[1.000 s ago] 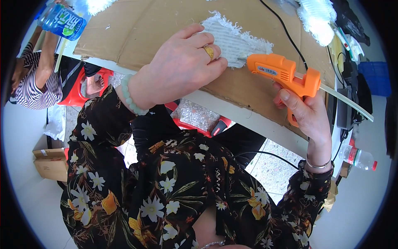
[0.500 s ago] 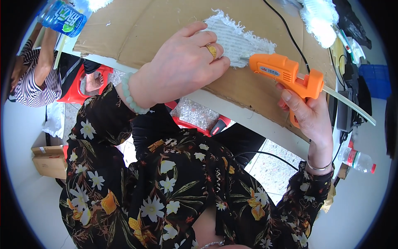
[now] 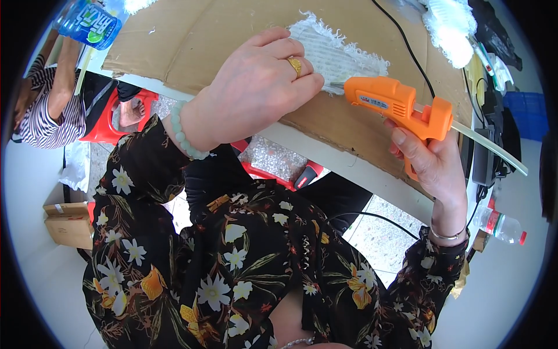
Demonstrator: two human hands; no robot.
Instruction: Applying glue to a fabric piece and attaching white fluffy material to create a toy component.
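A white piece of fabric with frayed edges lies on brown cardboard. My left hand is over its left end, fingers curled together, their tips hidden behind the hand at the cloth. My right hand is wrapped round the handle of an orange hot glue gun. The gun's nozzle points left, at the lower edge of the fabric close to my left fingers. A pale glue stick juts from the back of the gun.
A black cord crosses the cardboard behind the gun. White fluffy material sits at the far right, beside a blue bin. A blue-labelled bottle stands at the far left; another person sits below it. A clear bottle is at right.
The glue gun has shifted slightly left, its nozzle now nearer my left fingers along the fabric's lower edge. My left hand has hardly moved.
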